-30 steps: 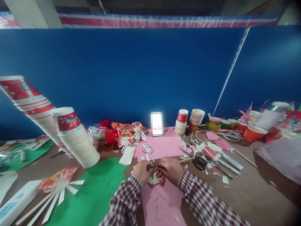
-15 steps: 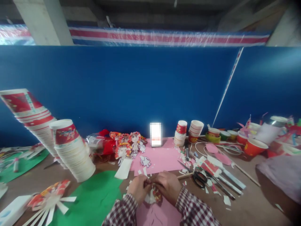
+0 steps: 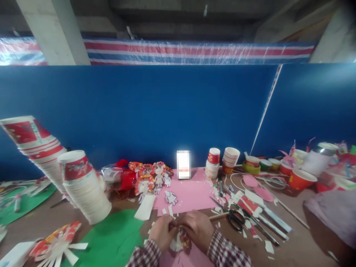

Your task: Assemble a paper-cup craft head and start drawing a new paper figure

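Observation:
My left hand and my right hand meet at the front middle of the table, fingers closed and thumbs close together. Between them they pinch a small paper cutout, white with red and orange patterning. The fingers hide its upper part. Beneath it lies a pink paper sheet. Just beyond the hands, a white paper figure rests on a second pink sheet. Black-handled scissors lie to the right of my right hand, near a thin wooden stick.
Tall stacks of paper cups lean at the left beside a green sheet. Coloured paper figures stand at the back. Shorter cup stacks, paper scraps and an orange-red cup are at right. A blue partition closes the back.
The camera has tipped up a little, so everything sits lower in the picture. Both hands stay together on the paper cutout, with only a slight shift.

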### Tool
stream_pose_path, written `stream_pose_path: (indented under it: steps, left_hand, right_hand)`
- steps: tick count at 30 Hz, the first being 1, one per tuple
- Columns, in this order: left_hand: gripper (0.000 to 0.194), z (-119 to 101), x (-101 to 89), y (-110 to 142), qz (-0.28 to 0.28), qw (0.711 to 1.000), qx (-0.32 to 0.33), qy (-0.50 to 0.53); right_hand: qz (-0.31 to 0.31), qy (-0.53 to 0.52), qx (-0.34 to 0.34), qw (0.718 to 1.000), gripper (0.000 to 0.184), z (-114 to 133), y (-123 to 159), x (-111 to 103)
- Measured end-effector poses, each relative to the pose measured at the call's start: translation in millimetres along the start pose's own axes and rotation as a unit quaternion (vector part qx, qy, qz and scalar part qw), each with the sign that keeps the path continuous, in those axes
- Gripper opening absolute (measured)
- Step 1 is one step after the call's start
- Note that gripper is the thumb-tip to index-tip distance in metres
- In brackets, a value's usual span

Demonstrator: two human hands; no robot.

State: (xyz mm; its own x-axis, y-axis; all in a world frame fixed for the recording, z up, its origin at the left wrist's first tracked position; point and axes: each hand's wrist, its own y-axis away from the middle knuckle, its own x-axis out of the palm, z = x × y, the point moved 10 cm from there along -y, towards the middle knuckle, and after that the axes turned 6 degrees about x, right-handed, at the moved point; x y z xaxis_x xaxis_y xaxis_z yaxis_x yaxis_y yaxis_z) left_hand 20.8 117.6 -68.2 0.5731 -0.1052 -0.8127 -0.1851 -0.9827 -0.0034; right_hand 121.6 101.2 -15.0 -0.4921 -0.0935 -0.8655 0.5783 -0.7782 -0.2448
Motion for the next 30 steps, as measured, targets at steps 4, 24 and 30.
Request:
stream_pose_path:
  steps: [4, 24, 30]
  left_hand:
    - [0.013, 1.6, 1.2, 0.7, 0.002, 1.0, -0.003, -0.003]
    - [0.013, -2.5, -1.0, 2.2, 0.011, 1.0, -0.01, -0.016]
    - [0.013, -0.2, -0.9, 2.4, 0.009, 1.0, -0.018, -0.017]
  right_hand:
    - [-0.003, -0.005, 0.005, 1.0, 0.021, -0.1, -0.2, -0.9]
    - [-0.019, -0.016, 0.005, 1.0, 0.018, -3.4, 0.5, -0.3]
    - [-0.013, 0.007, 0.014, 1.0, 0.019, -5.0, 0.3, 0.7]
